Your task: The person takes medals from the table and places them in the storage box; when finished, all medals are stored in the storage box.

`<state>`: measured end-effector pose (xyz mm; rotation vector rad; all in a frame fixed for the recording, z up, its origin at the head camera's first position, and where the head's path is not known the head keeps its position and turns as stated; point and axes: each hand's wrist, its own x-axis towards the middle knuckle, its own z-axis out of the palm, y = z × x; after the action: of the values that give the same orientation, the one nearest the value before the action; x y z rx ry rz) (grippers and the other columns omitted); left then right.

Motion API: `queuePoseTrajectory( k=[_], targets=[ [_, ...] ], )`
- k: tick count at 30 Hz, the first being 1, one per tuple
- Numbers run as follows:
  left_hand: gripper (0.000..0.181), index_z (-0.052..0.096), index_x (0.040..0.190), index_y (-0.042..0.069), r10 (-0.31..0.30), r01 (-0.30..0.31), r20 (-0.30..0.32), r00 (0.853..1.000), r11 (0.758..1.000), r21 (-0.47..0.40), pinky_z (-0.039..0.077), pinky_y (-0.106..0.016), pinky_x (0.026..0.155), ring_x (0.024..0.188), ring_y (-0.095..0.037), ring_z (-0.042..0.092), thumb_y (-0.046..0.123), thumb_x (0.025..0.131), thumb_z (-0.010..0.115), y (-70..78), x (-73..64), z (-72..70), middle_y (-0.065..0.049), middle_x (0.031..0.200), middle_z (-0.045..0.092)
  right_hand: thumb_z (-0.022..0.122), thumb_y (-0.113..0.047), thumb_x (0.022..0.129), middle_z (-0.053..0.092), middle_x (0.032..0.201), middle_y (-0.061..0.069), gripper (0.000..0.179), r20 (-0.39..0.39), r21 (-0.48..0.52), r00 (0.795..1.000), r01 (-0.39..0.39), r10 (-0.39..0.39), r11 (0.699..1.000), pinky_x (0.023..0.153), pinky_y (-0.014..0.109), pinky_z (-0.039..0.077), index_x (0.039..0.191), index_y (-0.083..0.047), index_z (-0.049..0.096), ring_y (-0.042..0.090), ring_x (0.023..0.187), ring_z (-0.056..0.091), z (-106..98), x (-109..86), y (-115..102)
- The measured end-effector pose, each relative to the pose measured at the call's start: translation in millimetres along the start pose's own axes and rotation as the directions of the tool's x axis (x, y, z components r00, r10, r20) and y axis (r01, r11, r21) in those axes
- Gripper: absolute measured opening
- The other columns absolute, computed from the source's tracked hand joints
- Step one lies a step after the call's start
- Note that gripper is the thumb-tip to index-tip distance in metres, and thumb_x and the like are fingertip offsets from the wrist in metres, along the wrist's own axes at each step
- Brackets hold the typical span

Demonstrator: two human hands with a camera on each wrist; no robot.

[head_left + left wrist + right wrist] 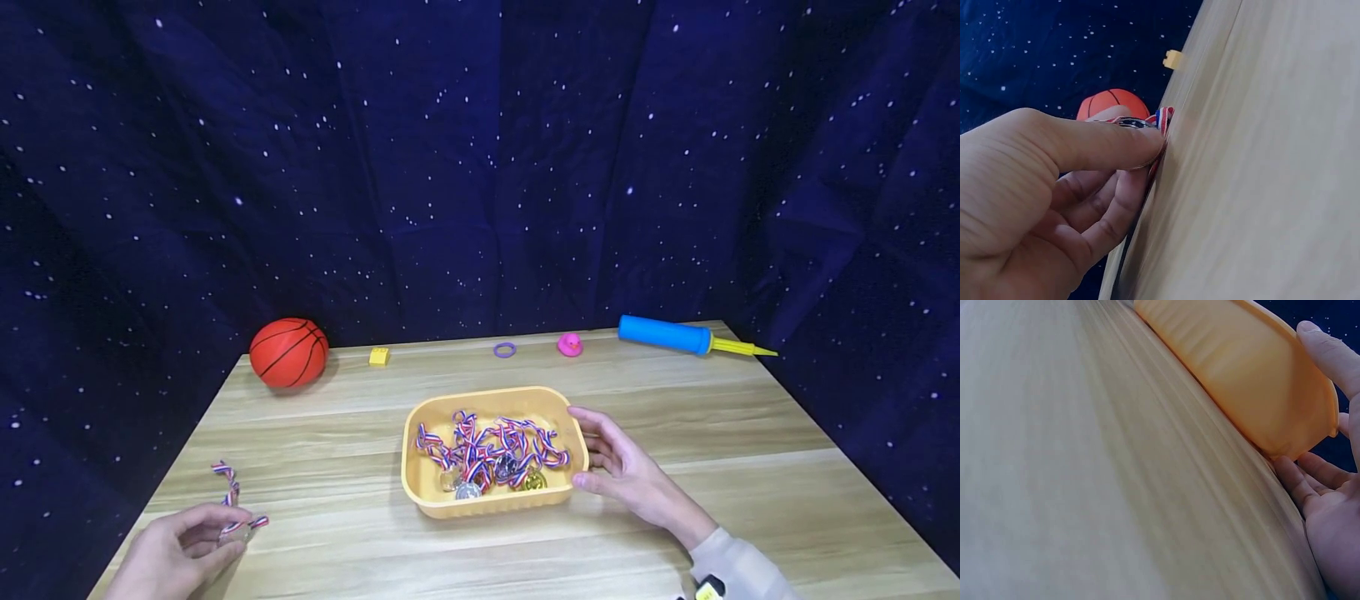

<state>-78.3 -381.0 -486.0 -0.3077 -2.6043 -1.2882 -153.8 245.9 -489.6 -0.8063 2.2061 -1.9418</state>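
At the near left of the table, my left hand (183, 546) pinches a silvery medal (1138, 124) between thumb and fingers. Its striped red, white and blue ribbon (228, 483) trails onto the wood beyond the fingers. A yellow-orange plastic tub (495, 507) stands near the table's middle, with several medals and tangled striped ribbons (480, 450) inside; gold (534, 480) and silver medals (468, 491) show. My right hand (622, 471) rests against the tub's right end, fingers spread along the wall and thumb by the near corner. Part of the held medal is hidden behind the left thumb.
Along the back edge lie a red basketball (289, 352), a yellow toy block (379, 357), a purple ring (505, 350), a pink rubber duck (570, 344) and a blue hand pump (663, 334) with a yellow nozzle. A dark starry curtain (480, 167) hangs behind the table.
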Motion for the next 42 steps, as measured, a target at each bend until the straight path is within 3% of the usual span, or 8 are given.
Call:
queuePoseTrajectory(
  k=[4,10,13,18,27,36,42],
  targets=[
    [0.030,0.082,0.105,-0.004,0.011,-0.011,-0.063,0.998,1.000,0.010,0.062,-0.013,0.074,0.086,0.005,0.076,-0.017,0.080,0.089,4.0,-0.2,1.5,0.012,0.098,0.083,0.081,-0.002,0.099,0.046,0.164,0.028,0.086,-0.001,-0.001,1.000,0.000,0.000,1.000,0.117,0.028,0.053,0.172,-0.012,0.037,0.051,0.139,0.058,0.1,0.0,0.5],
    [0.032,0.084,0.104,-0.001,0.119,-0.117,-0.112,0.987,0.993,0.024,0.059,-0.008,0.078,0.092,0.011,0.075,-0.021,0.078,0.088,10.7,4.7,2.1,0.012,0.100,0.084,0.081,-0.002,0.099,0.046,0.164,0.029,0.086,0.003,0.005,1.000,0.004,-0.004,1.000,0.117,0.028,0.052,0.172,-0.011,0.036,0.052,0.139,0.058,0.2,-0.1,0.4],
    [0.032,0.085,0.103,-0.001,0.137,-0.133,-0.132,0.982,0.990,0.039,0.058,-0.007,0.080,0.094,0.013,0.074,-0.020,0.078,0.089,15.8,8.3,2.3,0.013,0.101,0.084,0.081,-0.002,0.099,0.045,0.164,0.029,0.086,0.003,0.007,1.000,0.003,-0.003,1.000,0.117,0.027,0.052,0.172,-0.013,0.036,0.052,0.139,0.058,0.5,0.0,0.0],
    [0.024,0.086,0.104,0.002,0.106,-0.095,-0.136,0.985,0.992,0.085,0.057,-0.006,0.081,0.094,0.012,0.075,-0.010,0.084,0.090,28.1,15.3,1.7,0.014,0.103,0.084,0.080,-0.002,0.099,0.046,0.163,0.030,0.086,0.006,0.011,1.000,0.011,-0.011,1.000,0.117,0.027,0.053,0.172,-0.011,0.036,0.049,0.138,0.059,0.8,0.3,0.1],
    [0.021,0.083,0.114,0.001,0.068,-0.064,-0.119,0.991,0.997,0.038,0.060,-0.010,0.083,0.097,0.005,0.078,-0.002,0.093,0.088,53.5,36.3,-0.4,0.003,0.110,0.086,0.079,-0.001,0.099,0.047,0.162,0.030,0.085,0.010,0.008,1.000,0.018,-0.018,1.000,0.117,0.028,0.053,0.172,-0.010,0.035,0.048,0.137,0.060,0.8,0.9,-1.0],
    [0.025,0.081,0.118,-0.006,0.065,-0.069,-0.129,0.989,0.997,-0.025,0.062,-0.014,0.080,0.090,0.002,0.079,-0.004,0.093,0.087,78.7,61.9,1.7,0.004,0.100,0.085,0.079,-0.001,0.100,0.046,0.162,0.031,0.085,0.012,0.000,1.000,0.015,-0.015,1.000,0.117,0.027,0.053,0.172,-0.011,0.035,0.049,0.137,0.059,-0.1,1.6,-1.2],
    [0.027,0.081,0.119,-0.003,0.085,-0.090,-0.118,0.989,0.995,-0.042,0.063,-0.015,0.077,0.087,0.000,0.078,-0.001,0.093,0.089,95.9,81.3,4.8,0.002,0.099,0.085,0.078,0.000,0.100,0.046,0.163,0.030,0.085,0.010,0.005,1.000,0.009,-0.009,1.000,0.117,0.027,0.052,0.172,-0.012,0.035,0.048,0.138,0.059,-0.3,0.7,-0.3]
  ],
)
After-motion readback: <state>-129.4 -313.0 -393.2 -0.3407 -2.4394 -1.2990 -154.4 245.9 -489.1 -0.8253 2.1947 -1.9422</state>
